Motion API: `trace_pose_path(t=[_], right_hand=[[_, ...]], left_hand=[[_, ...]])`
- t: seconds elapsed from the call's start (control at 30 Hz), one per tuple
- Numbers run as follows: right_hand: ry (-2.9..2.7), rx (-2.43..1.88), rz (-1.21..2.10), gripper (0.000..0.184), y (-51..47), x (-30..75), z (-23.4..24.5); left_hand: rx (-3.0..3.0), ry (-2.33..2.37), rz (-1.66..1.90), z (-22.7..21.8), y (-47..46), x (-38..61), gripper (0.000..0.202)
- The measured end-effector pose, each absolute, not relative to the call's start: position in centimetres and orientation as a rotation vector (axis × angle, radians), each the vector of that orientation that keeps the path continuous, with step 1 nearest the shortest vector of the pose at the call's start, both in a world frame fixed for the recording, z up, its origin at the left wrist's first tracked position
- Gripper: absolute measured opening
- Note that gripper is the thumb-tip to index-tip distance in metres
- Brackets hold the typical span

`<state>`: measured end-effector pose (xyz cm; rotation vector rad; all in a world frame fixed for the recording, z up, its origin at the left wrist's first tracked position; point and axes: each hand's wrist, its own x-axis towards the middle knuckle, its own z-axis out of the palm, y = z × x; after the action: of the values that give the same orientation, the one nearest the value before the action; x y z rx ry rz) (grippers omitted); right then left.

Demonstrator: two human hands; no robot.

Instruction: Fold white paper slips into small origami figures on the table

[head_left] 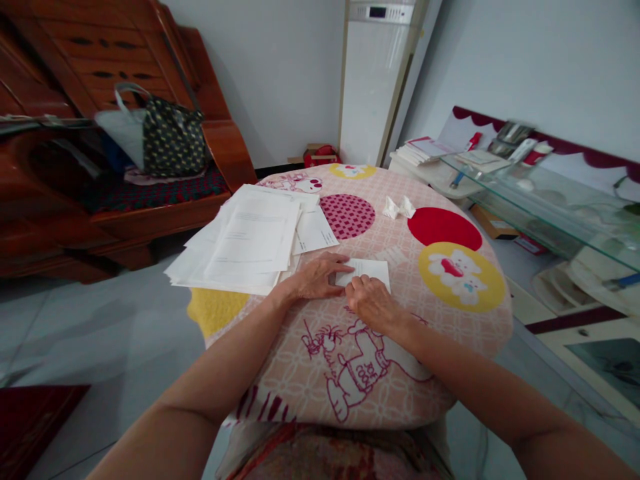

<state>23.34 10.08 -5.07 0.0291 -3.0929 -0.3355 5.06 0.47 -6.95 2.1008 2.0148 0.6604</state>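
A small folded sheet of white paper (374,269) lies on the round table, between and just beyond my two hands. My left hand (320,275) holds the left edge of this paper, fingertips on top and thumb lower down. My right hand (374,303) is closed, with its curled fingers pressed on the near part of the same paper. The right fingertips are partly hidden. Beside my left hand is a large, uneven stack of white printed sheets (250,233). Farther back on the table stands a small folded white paper shape (399,207).
A patterned cloth (395,400) covers the round table. To the right is a glass-topped cabinet (555,203) bearing papers and small items. A wooden bench (220,143) with bags (173,137) stands at the left. Behind the table rises a tall white appliance (373,87).
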Motion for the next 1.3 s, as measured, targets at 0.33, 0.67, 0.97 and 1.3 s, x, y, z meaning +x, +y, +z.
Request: trace_pose_path(t=[0.33, 0.67, 0.97, 1.3], right_hand=[[-2.881, -0.175, -0.127, 0.027, 12.2, 23.7, -4.4], [-2.782, 0.051, 0.107, 0.023, 16.0, 27.6, -7.0], [-2.764, 0.01, 0.59, 0.025, 16.4, 27.1, -6.6], [-2.383, -0.91, 1.52, 0.009, 16.8, 24.2, -5.2]], left_hand=[[2.252, 2.007, 0.875, -6.9, 1.5, 5.9, 0.028], [2.471, 1.871, 0.533, -5.2, 0.6, 9.2, 0.021], [2.225, 1.864, 0.674, -5.7, 0.4, 8.9, 0.023], [1.348, 2.195, 0.978, -5.5, 1.6, 7.2, 0.03]])
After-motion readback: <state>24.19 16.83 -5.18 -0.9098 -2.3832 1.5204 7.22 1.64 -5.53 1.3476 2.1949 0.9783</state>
